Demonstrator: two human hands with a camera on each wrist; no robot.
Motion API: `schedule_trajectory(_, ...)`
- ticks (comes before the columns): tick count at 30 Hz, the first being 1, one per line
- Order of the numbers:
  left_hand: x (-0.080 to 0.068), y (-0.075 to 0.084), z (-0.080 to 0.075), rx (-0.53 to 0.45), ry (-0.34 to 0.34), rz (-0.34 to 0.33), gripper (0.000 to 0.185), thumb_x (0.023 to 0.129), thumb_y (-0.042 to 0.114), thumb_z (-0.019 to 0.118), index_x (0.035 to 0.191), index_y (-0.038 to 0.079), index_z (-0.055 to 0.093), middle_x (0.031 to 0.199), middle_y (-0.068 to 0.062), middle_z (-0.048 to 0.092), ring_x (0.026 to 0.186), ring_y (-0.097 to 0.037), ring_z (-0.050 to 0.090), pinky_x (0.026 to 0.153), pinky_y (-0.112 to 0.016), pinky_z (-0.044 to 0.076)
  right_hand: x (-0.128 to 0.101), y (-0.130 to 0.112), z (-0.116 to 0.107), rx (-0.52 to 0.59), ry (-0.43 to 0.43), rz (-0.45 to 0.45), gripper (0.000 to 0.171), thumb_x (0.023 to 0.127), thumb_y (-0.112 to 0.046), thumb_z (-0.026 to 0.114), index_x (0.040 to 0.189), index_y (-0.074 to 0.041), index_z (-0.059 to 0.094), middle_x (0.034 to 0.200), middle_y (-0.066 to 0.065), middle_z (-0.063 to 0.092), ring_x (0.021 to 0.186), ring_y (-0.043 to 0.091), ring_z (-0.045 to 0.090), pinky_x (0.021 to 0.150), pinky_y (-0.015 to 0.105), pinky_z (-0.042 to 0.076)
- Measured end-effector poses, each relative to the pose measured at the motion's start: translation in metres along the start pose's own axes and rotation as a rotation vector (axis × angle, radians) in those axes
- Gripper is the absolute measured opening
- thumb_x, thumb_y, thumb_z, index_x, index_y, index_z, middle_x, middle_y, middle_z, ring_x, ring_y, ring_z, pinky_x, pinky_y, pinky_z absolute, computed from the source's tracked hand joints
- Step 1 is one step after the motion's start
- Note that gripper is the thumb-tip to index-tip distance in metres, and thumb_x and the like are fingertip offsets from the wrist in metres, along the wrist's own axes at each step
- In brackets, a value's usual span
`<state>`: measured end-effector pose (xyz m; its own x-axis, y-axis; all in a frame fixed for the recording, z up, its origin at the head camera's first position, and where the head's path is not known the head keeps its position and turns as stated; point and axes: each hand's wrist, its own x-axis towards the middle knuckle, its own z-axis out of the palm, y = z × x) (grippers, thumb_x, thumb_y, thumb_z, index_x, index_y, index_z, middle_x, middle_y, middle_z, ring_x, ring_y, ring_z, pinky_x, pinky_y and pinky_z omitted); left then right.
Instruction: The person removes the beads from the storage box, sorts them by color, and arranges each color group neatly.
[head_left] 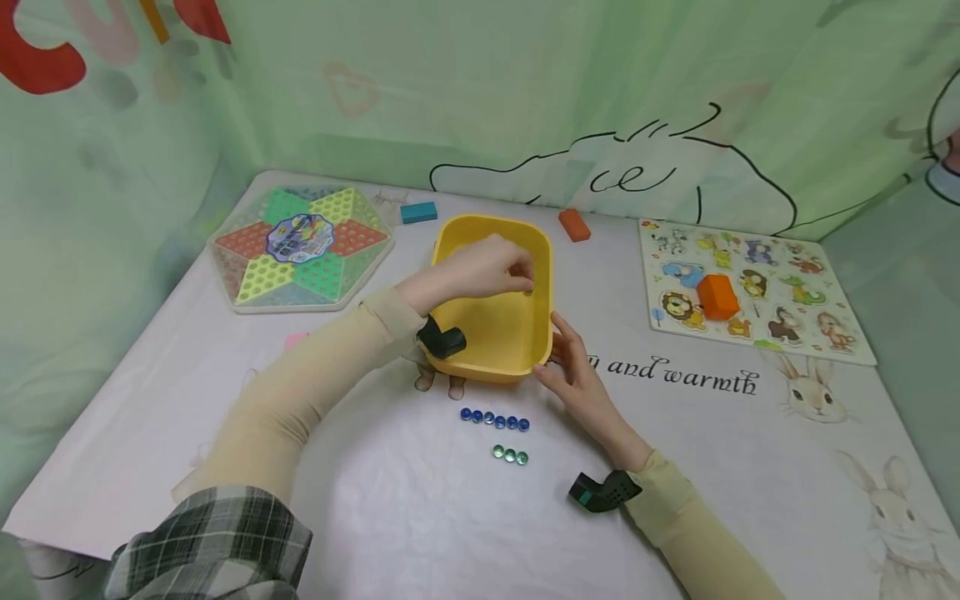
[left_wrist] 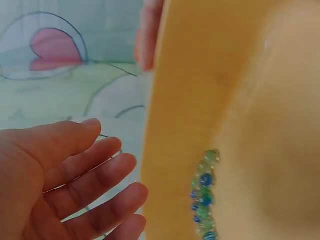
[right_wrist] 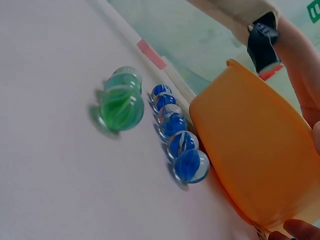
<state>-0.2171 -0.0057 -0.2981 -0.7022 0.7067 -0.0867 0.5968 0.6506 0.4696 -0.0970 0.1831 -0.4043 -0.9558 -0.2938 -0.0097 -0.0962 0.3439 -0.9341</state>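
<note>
My left hand (head_left: 487, 267) hangs over the yellow plastic bin (head_left: 491, 367), its fingers loosely bent and apart from the thumb. In the left wrist view that hand (left_wrist: 75, 180) shows nothing between its fingers. Green and blue marbles (left_wrist: 206, 195) lie clustered along the bin's inner wall in that view. At the bin's near right corner, my right hand (head_left: 581, 383) touches the outer wall with thumb and fingers spread. In front of the bin sit a row of several blue marbles (head_left: 495, 419) and a shorter row of three green marbles (head_left: 510, 455).
A Chinese checkers board (head_left: 300, 242) lies at the back left, beside a blue block (head_left: 418, 212). Behind the bin to the right is an orange block (head_left: 574, 225). An animal puzzle board (head_left: 757, 292) carries another orange block (head_left: 717, 297).
</note>
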Motion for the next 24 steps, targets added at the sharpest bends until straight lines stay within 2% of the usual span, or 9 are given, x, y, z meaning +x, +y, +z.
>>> schedule_trajectory(7, 0.022, -0.010, 0.008, 0.008, -0.020, -0.049, 0.016, 0.092, 0.024, 0.057, 0.098, 0.011, 0.065, 0.096, -0.001, 0.064, 0.085, -0.014, 0.054, 0.081, -0.027, 0.045, 0.000, 0.000, 0.000, 0.004, -0.001, -0.006, 0.073, 0.093, -0.018, 0.054, 0.147, -0.035, 0.009, 0.145, 0.016, 0.032, 0.128, 0.033, 0.038, 0.106, 0.058, 0.020)
schedule_trajectory(13, 0.035, -0.013, 0.015, 0.071, -0.073, -0.084, 0.016, 0.092, 0.021, 0.056, 0.100, 0.010, 0.064, 0.099, -0.003, 0.063, 0.086, -0.015, 0.053, 0.081, -0.028, 0.045, 0.000, -0.002, 0.000, -0.010, 0.004, -0.007, 0.072, 0.092, -0.020, 0.055, 0.147, -0.035, 0.009, 0.144, 0.016, 0.033, 0.127, 0.034, 0.039, 0.107, 0.059, 0.019)
schedule_trajectory(19, 0.045, -0.014, 0.022, 0.143, -0.138, -0.132, 0.021, 0.092, 0.012, 0.053, 0.110, 0.010, 0.063, 0.112, -0.005, 0.061, 0.099, -0.017, 0.054, 0.091, -0.029, 0.044, 0.000, -0.002, 0.000, -0.028, 0.005, -0.011, 0.073, 0.092, -0.021, 0.055, 0.147, -0.033, 0.009, 0.144, 0.016, 0.033, 0.127, 0.034, 0.039, 0.106, 0.059, 0.020)
schedule_trajectory(24, 0.050, -0.013, 0.026, 0.186, -0.185, -0.152, 0.027, 0.093, 0.012, 0.052, 0.119, 0.011, 0.060, 0.121, -0.005, 0.059, 0.107, -0.017, 0.053, 0.096, -0.030, 0.041, -0.001, -0.002, 0.000, -0.026, 0.008, -0.013, 0.073, 0.092, -0.022, 0.055, 0.147, -0.032, 0.009, 0.145, 0.016, 0.033, 0.127, 0.034, 0.039, 0.106, 0.059, 0.020)
